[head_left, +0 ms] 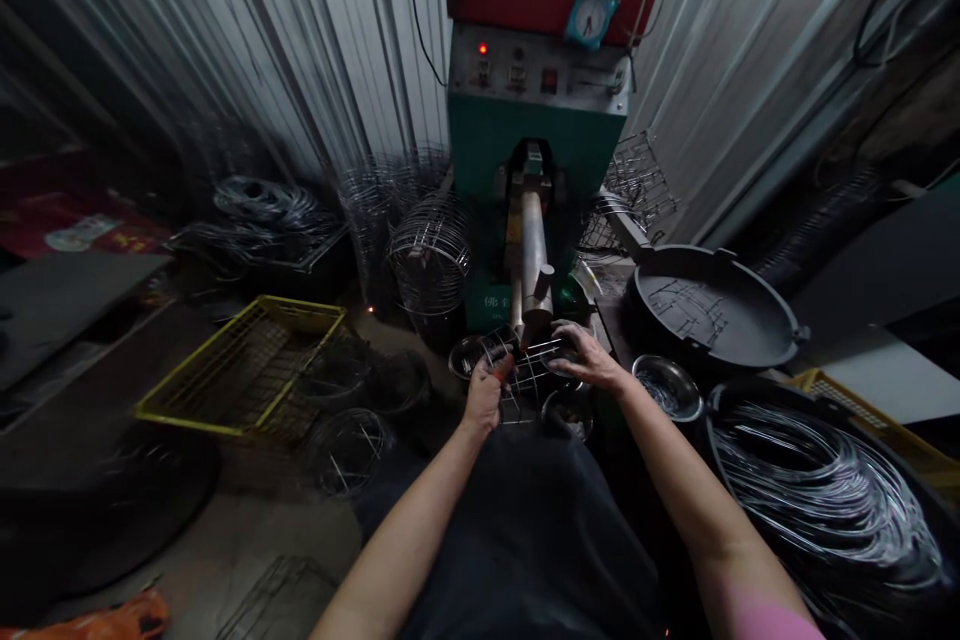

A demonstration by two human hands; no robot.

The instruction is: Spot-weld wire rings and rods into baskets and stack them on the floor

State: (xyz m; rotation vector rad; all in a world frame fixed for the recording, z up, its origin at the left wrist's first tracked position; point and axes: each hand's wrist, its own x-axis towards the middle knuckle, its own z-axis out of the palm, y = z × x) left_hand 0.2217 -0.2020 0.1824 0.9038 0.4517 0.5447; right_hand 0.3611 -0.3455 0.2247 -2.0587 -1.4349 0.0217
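Note:
A small wire rack (531,382) of thin metal rods is under the tip of a green spot welding machine (484,160). My left hand (487,392) is closed on the rack's left side, thumb on top. On the right, my right hand (589,358) has its fingers curled at the ends of the rods, and seems to grip them; the exact contact is dim. Just above the rack is the machine's thick metal arm (534,245), its tip between my hands. Small metal bowls, one a bowl (465,357) by my left hand, surround the rack.
To the right are a round black tray (716,305) with short wire pieces, a metal bowl (667,388) and a large coil of wire rings (825,480). A yellow-rimmed basket (244,365) stands left. Bundled wire rings (429,245) lean beside the machine.

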